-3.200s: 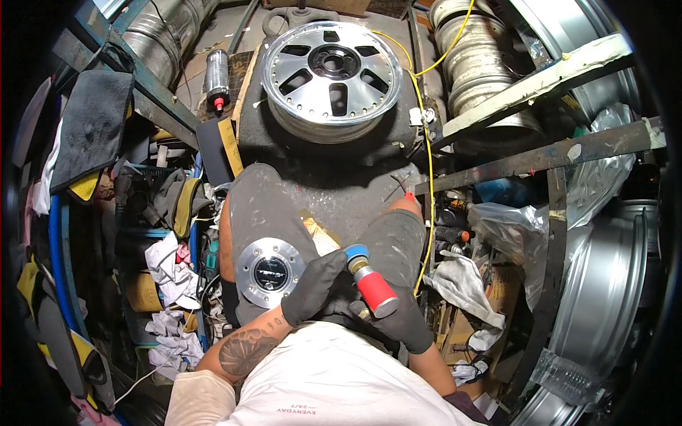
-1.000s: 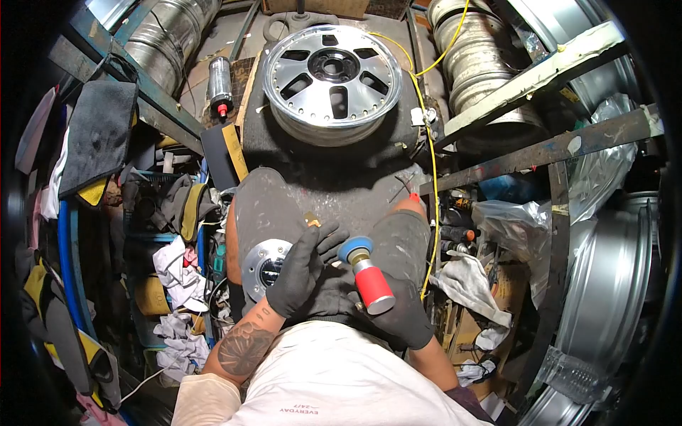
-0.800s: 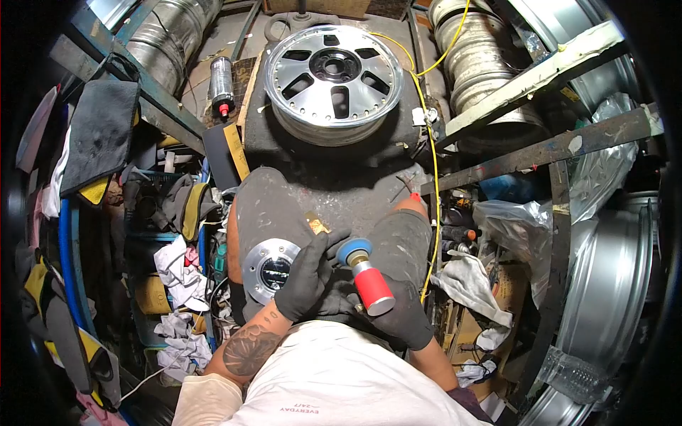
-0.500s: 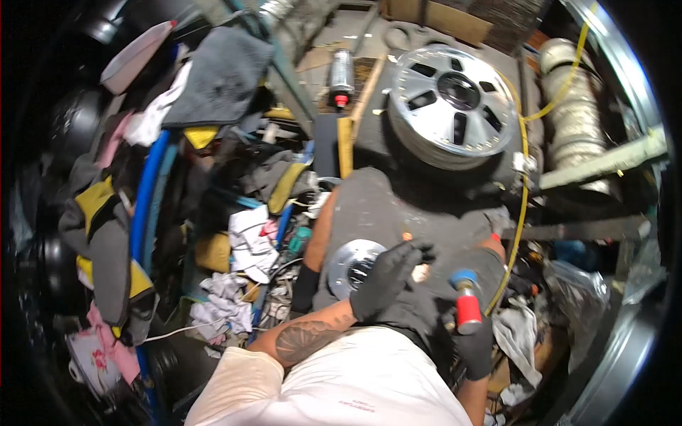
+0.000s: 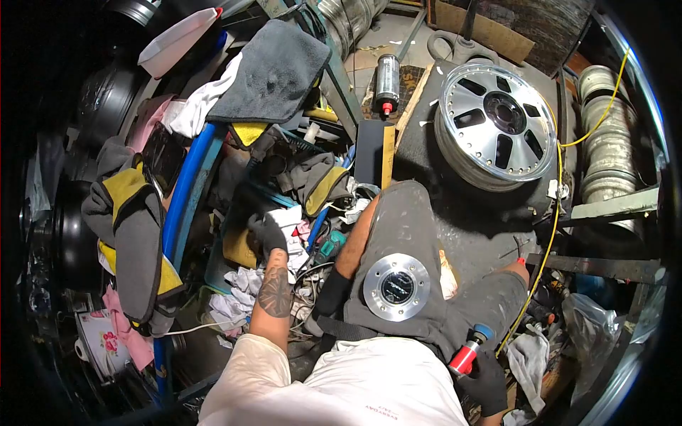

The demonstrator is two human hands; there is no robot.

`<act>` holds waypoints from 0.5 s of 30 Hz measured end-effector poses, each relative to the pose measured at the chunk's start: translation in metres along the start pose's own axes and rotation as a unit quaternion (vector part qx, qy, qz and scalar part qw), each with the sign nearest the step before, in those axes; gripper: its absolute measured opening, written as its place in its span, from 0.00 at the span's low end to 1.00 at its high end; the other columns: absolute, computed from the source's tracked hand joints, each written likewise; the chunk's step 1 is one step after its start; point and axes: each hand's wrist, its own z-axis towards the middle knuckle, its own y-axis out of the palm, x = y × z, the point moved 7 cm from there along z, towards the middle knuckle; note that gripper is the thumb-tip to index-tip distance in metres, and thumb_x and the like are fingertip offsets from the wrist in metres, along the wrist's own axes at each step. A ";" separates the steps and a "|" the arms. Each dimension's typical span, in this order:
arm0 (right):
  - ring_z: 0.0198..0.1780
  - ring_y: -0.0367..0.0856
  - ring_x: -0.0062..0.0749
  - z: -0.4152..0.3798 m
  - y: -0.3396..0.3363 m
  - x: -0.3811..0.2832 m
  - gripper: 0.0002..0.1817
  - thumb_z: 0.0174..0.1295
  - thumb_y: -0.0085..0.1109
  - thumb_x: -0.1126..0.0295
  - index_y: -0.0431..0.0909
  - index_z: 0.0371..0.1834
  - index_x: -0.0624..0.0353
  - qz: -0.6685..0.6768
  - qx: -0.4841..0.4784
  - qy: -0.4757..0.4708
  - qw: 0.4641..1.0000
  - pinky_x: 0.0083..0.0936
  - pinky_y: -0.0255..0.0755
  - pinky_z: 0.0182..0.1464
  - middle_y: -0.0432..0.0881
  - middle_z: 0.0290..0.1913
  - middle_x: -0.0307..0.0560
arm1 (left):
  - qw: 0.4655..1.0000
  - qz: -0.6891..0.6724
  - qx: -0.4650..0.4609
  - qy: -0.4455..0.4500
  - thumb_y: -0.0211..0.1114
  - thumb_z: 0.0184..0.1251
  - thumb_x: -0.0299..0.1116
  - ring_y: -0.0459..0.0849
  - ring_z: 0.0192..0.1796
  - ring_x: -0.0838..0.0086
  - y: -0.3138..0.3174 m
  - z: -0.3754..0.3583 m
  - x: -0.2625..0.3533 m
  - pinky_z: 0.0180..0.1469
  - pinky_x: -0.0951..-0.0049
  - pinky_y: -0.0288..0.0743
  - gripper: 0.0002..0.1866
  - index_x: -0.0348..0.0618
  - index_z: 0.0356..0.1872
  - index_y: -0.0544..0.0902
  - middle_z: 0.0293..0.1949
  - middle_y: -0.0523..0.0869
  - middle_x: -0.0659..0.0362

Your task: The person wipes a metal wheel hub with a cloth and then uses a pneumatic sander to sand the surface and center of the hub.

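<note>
My left hand point(image 5: 268, 234), in a black glove, is held out over the pile of rags on the left, beside a white cloth point(image 5: 288, 221). Its fingers look apart and nothing shows in them, though the fingertips are partly lost against the dark background. Low on the right, my gloved right hand point(image 5: 487, 382) is wrapped round a small red power tool point(image 5: 464, 357) with a round blue pad at its end. A round silver wheel centre cap point(image 5: 396, 287) with a black middle and bolts round its rim lies on my thigh, touched by neither hand.
A silver alloy wheel point(image 5: 497, 117) lies on a dark padded surface ahead. A bottle with a red cap point(image 5: 387, 84) stands beyond. Grey-yellow towels point(image 5: 273, 74) hang over a blue rail point(image 5: 186, 206). A yellow hose point(image 5: 553, 238) runs down the right, near metal frame bars.
My left hand has left the centre cap on my lap and swung left to the rags. My right hand, still gripping the red tool, has tilted it. The view has shifted.
</note>
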 end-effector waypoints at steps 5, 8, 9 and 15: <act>0.41 0.83 0.58 0.009 -0.003 0.009 0.30 0.44 0.77 0.59 0.82 0.51 0.60 -0.015 -0.058 -0.048 0.997 0.49 0.77 0.44 0.80 0.38 0.55 | 0.990 0.119 -0.073 -0.033 0.65 0.73 0.55 0.80 0.65 0.47 -0.007 0.030 -0.042 0.67 0.52 0.74 0.38 0.38 0.74 0.71 0.64 0.80 0.40; 0.42 0.84 0.57 0.021 -0.011 0.001 0.31 0.45 0.77 0.58 0.83 0.54 0.60 -0.012 -0.094 -0.009 0.995 0.47 0.78 0.45 0.82 0.38 0.56 | 0.976 0.189 -0.108 0.004 0.63 0.72 0.62 0.76 0.72 0.45 0.013 0.055 -0.040 0.71 0.54 0.71 0.42 0.36 0.74 0.73 0.70 0.77 0.37; 0.42 0.85 0.57 0.021 -0.013 0.000 0.32 0.45 0.77 0.58 0.83 0.55 0.60 -0.012 -0.091 -0.015 0.996 0.47 0.78 0.46 0.83 0.39 0.56 | 0.969 0.213 -0.123 0.007 0.64 0.71 0.63 0.76 0.72 0.45 0.020 0.060 -0.032 0.71 0.54 0.71 0.43 0.36 0.73 0.74 0.70 0.78 0.37; 0.47 0.87 0.55 0.030 -0.042 -0.020 0.28 0.52 0.73 0.62 0.84 0.58 0.60 0.052 -0.049 -0.020 0.997 0.45 0.80 0.51 0.87 0.48 0.58 | 0.937 0.306 -0.166 -0.011 0.69 0.63 0.67 0.76 0.73 0.46 0.030 0.071 0.012 0.72 0.55 0.70 0.47 0.34 0.69 0.78 0.68 0.79 0.35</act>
